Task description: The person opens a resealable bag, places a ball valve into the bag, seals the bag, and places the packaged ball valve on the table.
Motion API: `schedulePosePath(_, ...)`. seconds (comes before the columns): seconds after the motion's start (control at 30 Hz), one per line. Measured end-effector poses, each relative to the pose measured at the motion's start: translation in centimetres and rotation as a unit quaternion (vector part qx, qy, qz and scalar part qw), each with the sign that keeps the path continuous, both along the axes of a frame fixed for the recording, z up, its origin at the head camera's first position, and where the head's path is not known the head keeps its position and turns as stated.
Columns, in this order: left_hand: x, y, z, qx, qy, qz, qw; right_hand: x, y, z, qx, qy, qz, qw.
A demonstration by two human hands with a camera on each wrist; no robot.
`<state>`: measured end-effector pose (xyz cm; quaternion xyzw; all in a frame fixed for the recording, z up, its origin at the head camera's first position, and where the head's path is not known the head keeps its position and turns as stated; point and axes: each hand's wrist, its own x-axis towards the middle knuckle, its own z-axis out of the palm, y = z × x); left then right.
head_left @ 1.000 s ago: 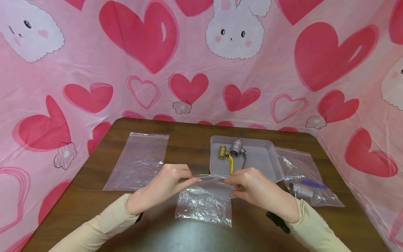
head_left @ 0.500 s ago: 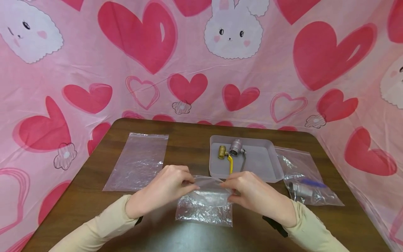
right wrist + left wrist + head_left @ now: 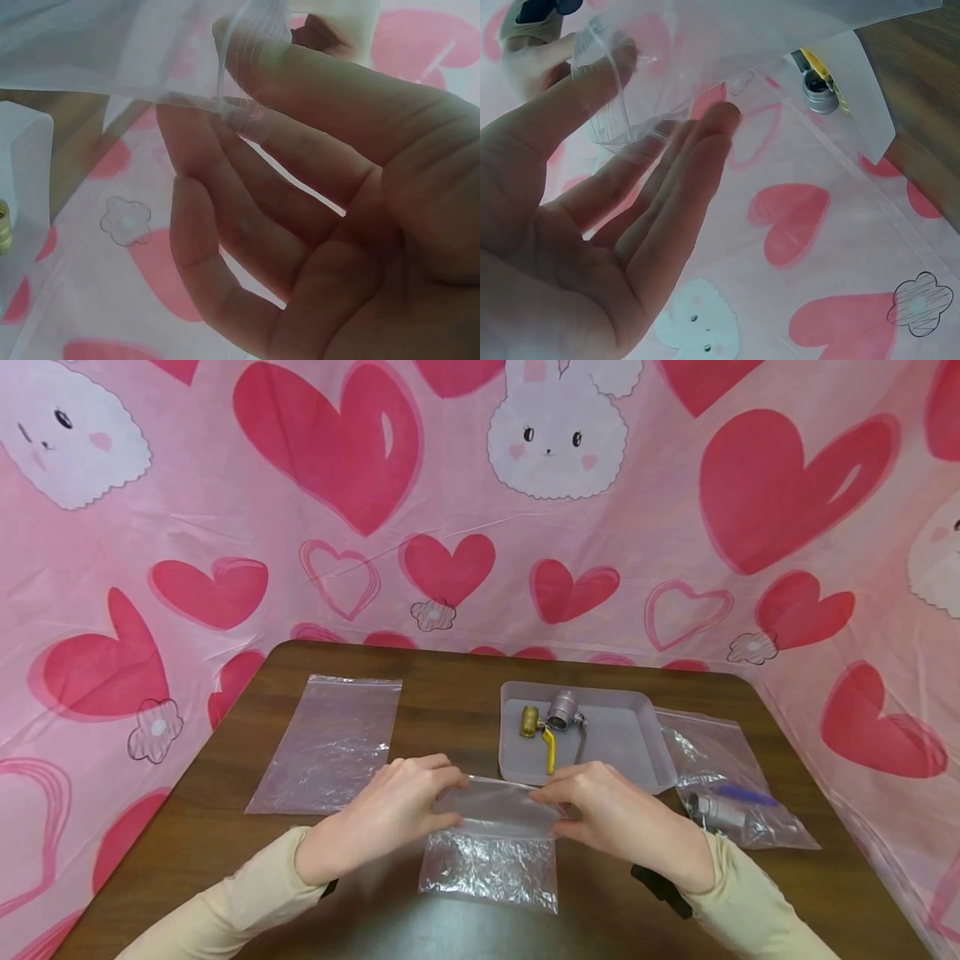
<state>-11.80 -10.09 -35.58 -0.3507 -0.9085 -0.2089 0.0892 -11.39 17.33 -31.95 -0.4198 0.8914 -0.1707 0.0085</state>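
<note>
Left grip: the left hand (image 3: 390, 814) pinches the left end of the mouth of a clear zip bag (image 3: 491, 839), thumb on one side and fingers (image 3: 667, 180) on the other, as the left wrist view shows.
Right grip: the right hand (image 3: 615, 818) pinches the right end of the same mouth; in the right wrist view the thumb presses the ribbed zip strip onto the fingers (image 3: 255, 150).
Zip bag: stretched between the two grips, its mouth lifted off the bench (image 3: 450, 702); the crinkled lower part lies on the bench just below and between the grips, towards the person.
Beyond the right grip: a pale shallow tray (image 3: 637, 739) sits just past the fingertips, holding a brass valve with a yellow handle (image 3: 538, 731) and, touching it or nearly so, a silver valve (image 3: 564, 712).
Right of the right grip: a second clear bag (image 3: 723, 777) lies flat on the bench, near the tray's right edge, with a silver fitting (image 3: 716, 814) and something blue inside.
Beyond the left grip: an empty-looking flat bag (image 3: 330, 743) lies on the bench just past the knuckles and to the left.
Sleeves: both forearms wear beige sleeves (image 3: 240, 902).
Backdrop: a pink cloth (image 3: 450, 510) with hearts and rabbit faces hangs behind the bench.
</note>
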Motion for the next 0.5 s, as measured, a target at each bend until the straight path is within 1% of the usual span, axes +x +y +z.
schedulePosePath(0.13,-0.05,0.04,0.11,0.009,0.008,-0.013,0.9998,-0.22,0.07,0.2,0.004,0.002,-0.014,1.0)
schedulePosePath(0.23,-0.2,0.07,0.1,0.021,0.005,-0.026,0.9994,-0.49,0.07,0.23,0.004,0.005,-0.025,1.0)
schedulePosePath(0.37,-0.48,0.19,0.03,0.035,-0.019,-0.035,0.9986,-0.72,0.09,0.11,0.003,0.005,-0.036,0.999)
schedulePosePath(0.5,-0.8,0.27,-0.11,0.051,-0.045,-0.029,0.9972,-0.76,0.11,-0.03,0.005,0.01,-0.036,0.999)
